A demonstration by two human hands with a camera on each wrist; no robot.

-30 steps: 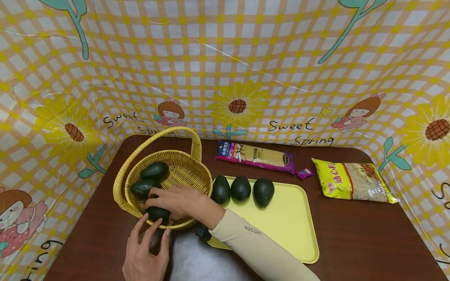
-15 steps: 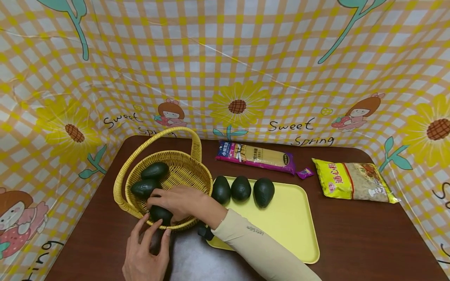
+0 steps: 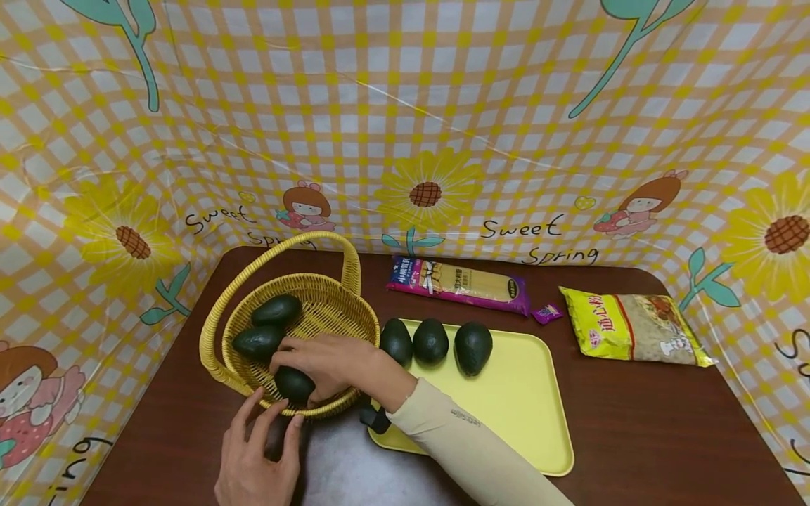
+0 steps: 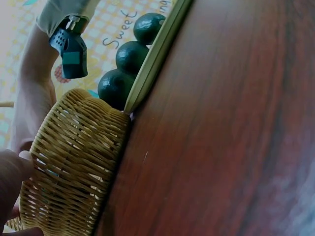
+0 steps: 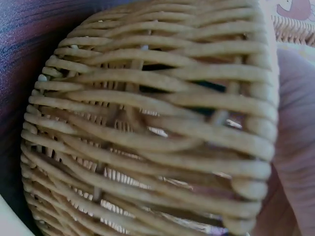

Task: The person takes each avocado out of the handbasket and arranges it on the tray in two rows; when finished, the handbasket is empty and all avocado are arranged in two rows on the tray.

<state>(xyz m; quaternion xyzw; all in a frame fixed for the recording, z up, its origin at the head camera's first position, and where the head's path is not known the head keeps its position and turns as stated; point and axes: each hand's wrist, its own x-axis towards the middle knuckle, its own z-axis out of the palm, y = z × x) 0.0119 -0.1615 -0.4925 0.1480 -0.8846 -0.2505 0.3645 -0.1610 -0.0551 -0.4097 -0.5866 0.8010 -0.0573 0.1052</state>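
In the head view my right hand (image 3: 325, 365) reaches into the yellow wicker basket (image 3: 342, 316) and grips a dark green avocado (image 3: 294, 385) near the front rim. Two more avocados lie at the basket's left side, a rear one (image 3: 276, 310) and a nearer one (image 3: 258, 343). My left hand (image 3: 259, 450) is at the front of the basket, its fingertips touching the rim. Wicker wall (image 5: 147, 113) fills most of the right wrist view and hides the fingers inside. The left wrist view shows part of the left hand (image 4: 15, 172) against the basket wall (image 4: 74, 162).
Right of the basket lies a yellow tray (image 3: 519, 422) with three avocados (image 3: 431, 342) along its back edge. Behind it are a purple noodle packet (image 3: 458, 284) and a small purple sachet (image 3: 547, 313). A yellow pasta bag (image 3: 635, 327) lies at the right.
My right hand has shifted slightly to the right inside the basket, and the gripped avocado has moved with it. The left hand stays at the rim.
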